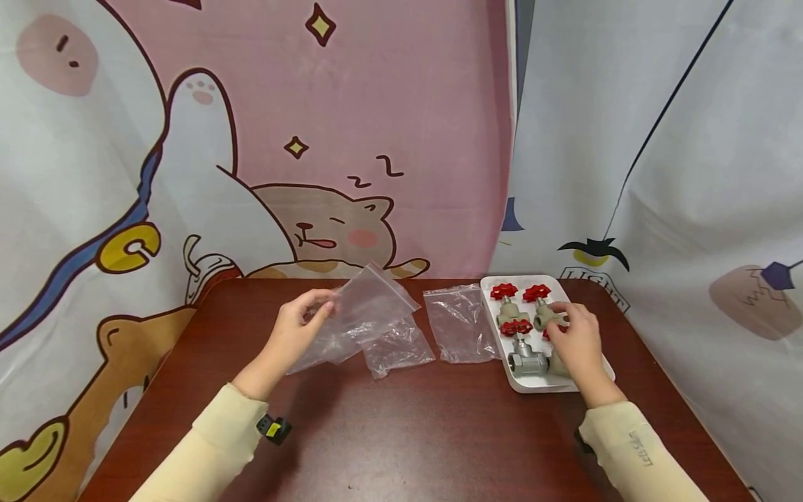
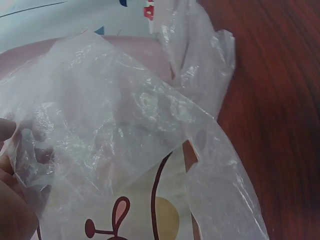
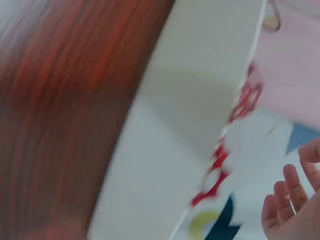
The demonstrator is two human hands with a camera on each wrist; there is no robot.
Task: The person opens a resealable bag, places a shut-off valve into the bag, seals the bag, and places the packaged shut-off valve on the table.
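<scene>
My left hand (image 1: 301, 324) pinches a clear zip bag (image 1: 376, 300) by its side and holds it tilted above the table. In the left wrist view the plastic bag (image 2: 110, 110) spreads beside the fingers (image 2: 12, 200). My right hand (image 1: 580, 345) is over the white tray (image 1: 542, 385), its fingertips close to a tan valve (image 1: 544, 315) with a red handwheel. The right wrist view shows that hand (image 3: 295, 210) with fingers loosely bent and no valve visible in them. A silver valve (image 1: 527, 361) lies at the tray's near left; the hand partly hides other valves.
More clear bags lie on the brown table: one bag (image 1: 401, 352) under the raised bag and another bag (image 1: 461, 328) against the tray's left side. Printed cloth (image 1: 439, 139) hangs behind the table. The tray's raised wall (image 3: 185, 110) stands beside the right hand.
</scene>
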